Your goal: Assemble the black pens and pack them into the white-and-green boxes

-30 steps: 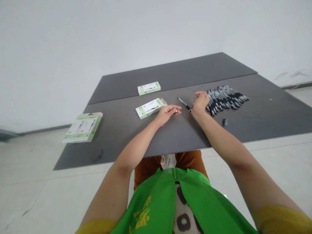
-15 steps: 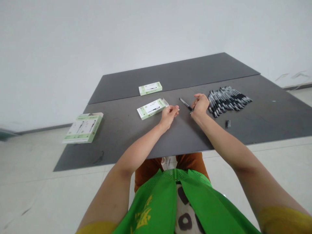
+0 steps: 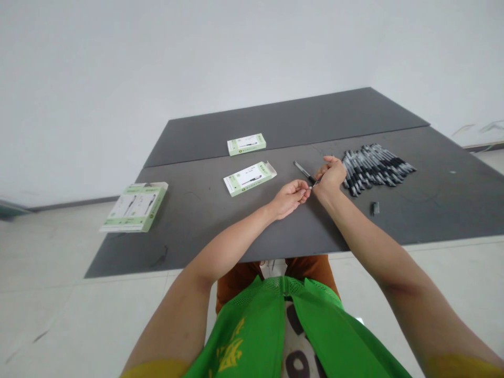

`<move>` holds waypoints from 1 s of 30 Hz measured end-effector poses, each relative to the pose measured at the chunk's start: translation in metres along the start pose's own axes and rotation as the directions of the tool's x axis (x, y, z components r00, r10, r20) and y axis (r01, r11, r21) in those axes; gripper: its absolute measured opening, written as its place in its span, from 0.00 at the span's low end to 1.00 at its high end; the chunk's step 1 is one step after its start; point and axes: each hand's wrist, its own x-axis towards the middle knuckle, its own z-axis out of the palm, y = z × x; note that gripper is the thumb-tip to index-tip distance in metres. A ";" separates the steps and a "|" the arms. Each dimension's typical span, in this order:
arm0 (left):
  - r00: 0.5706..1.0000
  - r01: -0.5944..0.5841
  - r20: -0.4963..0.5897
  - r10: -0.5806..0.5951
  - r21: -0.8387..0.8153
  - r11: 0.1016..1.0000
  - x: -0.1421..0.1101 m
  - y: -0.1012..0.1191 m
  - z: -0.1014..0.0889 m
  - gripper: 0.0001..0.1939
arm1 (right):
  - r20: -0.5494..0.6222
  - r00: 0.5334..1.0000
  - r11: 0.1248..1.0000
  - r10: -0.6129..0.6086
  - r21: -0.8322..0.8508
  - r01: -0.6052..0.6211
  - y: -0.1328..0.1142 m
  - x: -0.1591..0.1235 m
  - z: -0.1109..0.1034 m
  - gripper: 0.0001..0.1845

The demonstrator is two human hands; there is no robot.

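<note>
My right hand [image 3: 332, 174] is closed round a pen [image 3: 304, 170] with a clear barrel and dark grip. The pen's far end sticks out up and to the left; its near end points at my left fingers. In a pinch, my left hand [image 3: 292, 199] meets that near end with a small pale piece, too tiny to name, between the fingertips. Just right of my right hand lies a pile of similar pens [image 3: 376, 167]. Left of the hands rests a white and green pen box [image 3: 248, 178], its right end flap open.
Another pen box [image 3: 246, 144] lies farther back on the grey table [image 3: 197, 205]. A larger green and white box [image 3: 136, 207] sits at the left edge, overhanging it. A small dark piece [image 3: 375, 208] lies in front of the pens.
My left hand has moved right, away from the open box, to the near end of the pen. My right hand still holds the pen. The view has shifted slightly.
</note>
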 end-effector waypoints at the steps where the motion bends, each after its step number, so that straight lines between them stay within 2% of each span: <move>1: 0.999 0.021 0.028 -0.021 -0.016 1.000 0.000 0.002 0.000 0.09 | -0.043 0.999 1.000 -0.003 0.024 0.004 -0.001 -0.001 0.001 0.04; 4: 0.996 0.069 0.064 -0.065 -0.055 0.996 -0.001 0.007 0.002 0.11 | -0.095 0.995 0.997 0.023 0.079 -0.016 -0.006 -0.007 0.005 0.05; 10: 0.998 0.052 0.038 -0.048 -0.109 0.993 0.002 0.007 0.005 0.18 | -0.039 0.986 0.971 0.160 0.189 -0.150 -0.015 -0.023 0.014 0.05; 15: 0.997 0.035 -0.063 -0.041 -0.093 0.995 0.004 0.004 0.007 0.16 | -0.048 0.975 0.951 0.217 0.234 -0.200 -0.018 -0.030 0.019 0.08; 20: 0.998 0.015 -0.052 -0.020 -0.106 0.994 0.007 0.001 0.006 0.15 | -0.039 0.971 0.937 0.237 0.272 -0.218 -0.020 -0.032 0.021 0.07; 22: 0.996 -0.019 -0.087 0.007 -0.139 0.990 0.009 0.001 0.004 0.14 | -0.029 0.966 0.928 0.257 0.287 -0.239 -0.022 -0.032 0.022 0.07; 25: 0.977 -0.086 -0.210 0.050 -0.170 0.982 0.015 0.002 0.001 0.13 | 0.007 0.953 0.907 0.302 0.306 -0.289 -0.026 -0.028 0.021 0.09; 27: 0.965 -0.108 -0.255 0.063 -0.165 0.980 0.019 0.002 0.000 0.12 | 0.040 0.941 0.895 0.336 0.299 -0.332 -0.030 -0.025 0.020 0.08; 30: 0.961 -0.148 -0.254 0.110 -0.134 0.980 0.022 -0.001 -0.003 0.22 | 0.063 0.925 0.894 0.376 0.239 -0.380 -0.032 -0.024 0.021 0.07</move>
